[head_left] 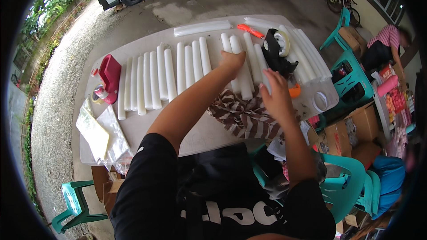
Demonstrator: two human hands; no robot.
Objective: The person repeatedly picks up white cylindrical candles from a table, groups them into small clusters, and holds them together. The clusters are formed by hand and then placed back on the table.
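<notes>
Long white sticks that look like candles (154, 80) lie side by side in groups across the table. My left hand (233, 61) is closed around a white candle (243, 84) right of the middle; another candle (226, 42) runs partly under the hand. My fingertips are partly hidden there. My right hand (279, 95) is open, fingers apart, beside the candle (262, 64) to the right; I cannot tell whether it touches. A brown-and-white striped cloth (242, 118) lies crumpled below both hands. Beyond the right hand stands a black tape dispenser (272, 53) with a tape roll.
More candles (307, 58), some in clear plastic, lie at the right and far edges. An orange tool (250, 30) lies beyond. At left are a pink tape dispenser (111, 78) and plastic bags (111, 129). Green chairs (342, 178), boxes (336, 140) and another person (384, 46) are right.
</notes>
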